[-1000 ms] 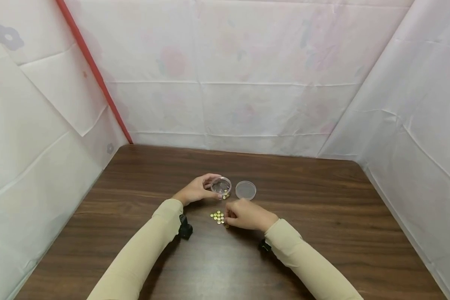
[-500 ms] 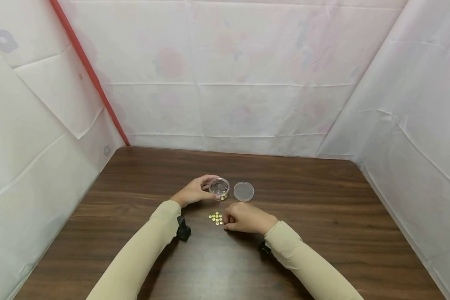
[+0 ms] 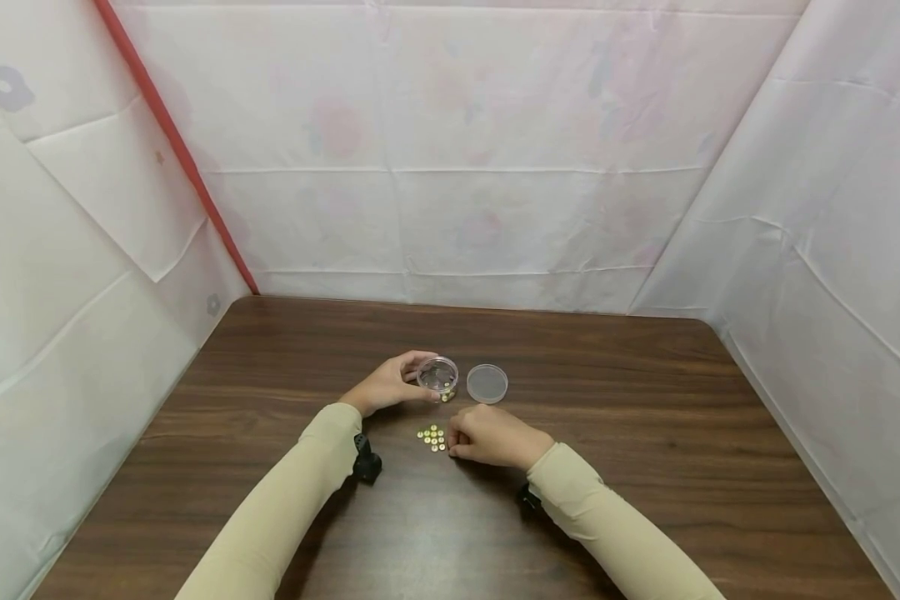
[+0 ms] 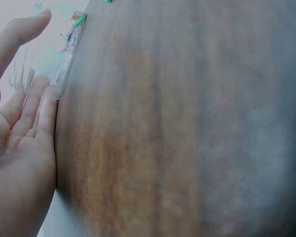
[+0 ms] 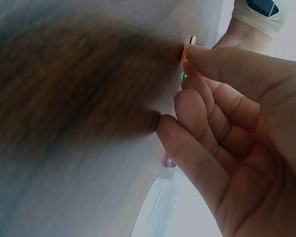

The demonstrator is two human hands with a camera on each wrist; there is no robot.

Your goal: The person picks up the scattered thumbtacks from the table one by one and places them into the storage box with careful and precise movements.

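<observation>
My left hand [image 3: 392,384] grips a clear round container [image 3: 437,375] by its side, thumb at the near edge. Several small discs [image 3: 447,396] show in it. In the left wrist view, the container's clear wall [image 4: 64,74] stands between thumb and fingertips, with a green piece [image 4: 79,20] inside. Several small yellow discs [image 3: 433,434] with pale centres lie in a close cluster on the table. Right beside them, my right hand [image 3: 495,435] has its fingers curled. In the right wrist view, its thumb and a mostly hidden finger pinch an orange-rimmed disc [image 5: 184,52] near the tabletop.
A clear round lid [image 3: 487,383] lies flat just right of the container. The brown wooden table [image 3: 607,375] is bounded by white patterned sheets [image 3: 450,150] at the back and both sides. A red strip [image 3: 172,142] runs down the left corner.
A single disc that showed beside my right thumb one second ago is now hidden by the hand. The view has shifted slightly; the left hand keeps its grip on the container.
</observation>
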